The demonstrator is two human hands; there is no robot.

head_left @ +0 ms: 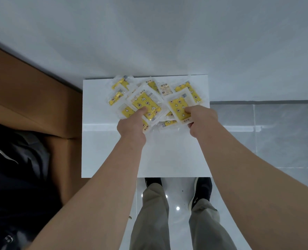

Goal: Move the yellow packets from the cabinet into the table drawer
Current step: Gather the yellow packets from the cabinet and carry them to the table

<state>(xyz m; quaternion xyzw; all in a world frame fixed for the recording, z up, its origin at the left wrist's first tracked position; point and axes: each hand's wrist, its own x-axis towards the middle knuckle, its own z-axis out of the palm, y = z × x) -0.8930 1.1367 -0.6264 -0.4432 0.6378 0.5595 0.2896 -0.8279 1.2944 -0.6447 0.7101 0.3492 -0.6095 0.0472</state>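
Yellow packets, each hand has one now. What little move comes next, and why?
Probably lift both hands straight up. The left hand grips one yellow packet and the right hand pinches another packet, both lying on the pile on the white surface. No drawer is in view, so raising them clear likely comes first.

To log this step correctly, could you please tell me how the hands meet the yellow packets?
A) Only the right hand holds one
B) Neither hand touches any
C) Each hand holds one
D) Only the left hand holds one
C: the left hand pinches one yellow packet and the right hand pinches a second packet, both at the pile on the white top.
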